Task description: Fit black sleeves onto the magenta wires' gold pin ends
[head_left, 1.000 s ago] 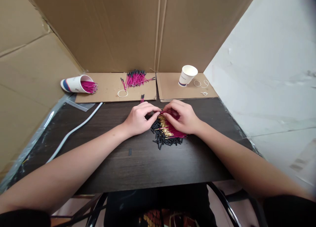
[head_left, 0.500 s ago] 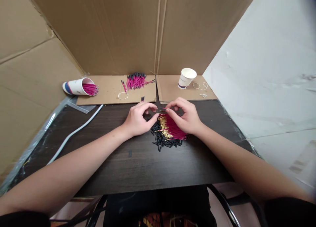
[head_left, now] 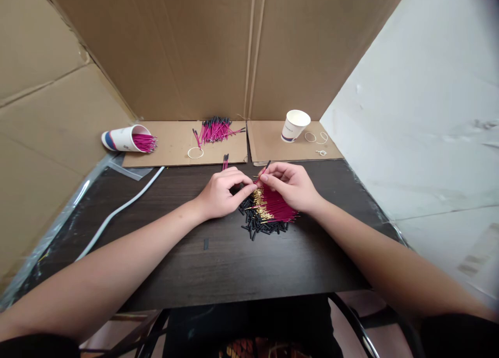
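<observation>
The right hand [head_left: 290,185] pinches a thin magenta wire with a black tube tip [head_left: 266,167], above the loose pile of magenta, gold-ended wires [head_left: 277,204]. The left hand [head_left: 225,193] has its fingertips drawn together by the wire's lower end; whether they grip it cannot be told

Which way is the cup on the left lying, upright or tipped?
Tipped: the paper cup lies on its side, its mouth facing right, pink wires poking out.
</observation>
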Motion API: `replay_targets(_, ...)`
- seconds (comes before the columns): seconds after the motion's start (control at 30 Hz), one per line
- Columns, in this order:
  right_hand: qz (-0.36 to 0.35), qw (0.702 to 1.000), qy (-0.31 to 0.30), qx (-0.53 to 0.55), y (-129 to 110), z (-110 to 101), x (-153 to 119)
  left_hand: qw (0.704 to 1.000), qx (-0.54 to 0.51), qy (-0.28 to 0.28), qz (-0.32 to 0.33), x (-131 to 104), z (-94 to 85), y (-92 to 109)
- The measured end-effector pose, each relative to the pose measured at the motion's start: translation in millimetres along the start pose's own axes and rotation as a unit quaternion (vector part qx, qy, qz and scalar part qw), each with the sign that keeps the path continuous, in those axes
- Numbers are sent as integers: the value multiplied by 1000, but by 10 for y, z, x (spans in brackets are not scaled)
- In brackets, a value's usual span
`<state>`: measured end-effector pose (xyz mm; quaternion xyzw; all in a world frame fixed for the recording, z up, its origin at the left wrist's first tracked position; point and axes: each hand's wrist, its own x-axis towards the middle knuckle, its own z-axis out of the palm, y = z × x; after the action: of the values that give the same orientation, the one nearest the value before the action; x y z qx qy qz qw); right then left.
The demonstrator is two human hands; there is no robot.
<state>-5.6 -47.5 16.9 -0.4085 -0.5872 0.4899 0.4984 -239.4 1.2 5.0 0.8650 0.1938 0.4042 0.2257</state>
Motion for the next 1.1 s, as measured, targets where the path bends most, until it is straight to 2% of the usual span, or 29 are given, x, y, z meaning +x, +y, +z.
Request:
replay_targets(0.13, 4, 1000, 6, -24, 34, 6, -7, 1000, 10, -2, -6, -7, 0, 17)
replay_targets(0.2, 2, 999, 13, -49, 65, -12, -8, 999, 35, 15, -22, -7, -5, 25)
replay_targets(0.3, -17, 991, 39, -128, 129, -78, 8, 989, 98, 64, -93, -3, -22, 10)
replay_targets(0.4, -57, 966, 59, -245, 190, -169, 43, 969, 153, 86, -174, 7, -46, -44)
replay_targets(0.6, -97, 929, 34, -356, 242, -286, 108, 943, 211, 46, -253, 29, -83, -131)
replay_targets(0.8, -89, 919, 3, -384, 225, -323, 118, 930, 232, 30, -283, 47, -103, -122)
replay_targets(1.1, -50, 914, -3, -403, 162, -353, 150, 911, 241, 2, -334, 74, -109, -89)
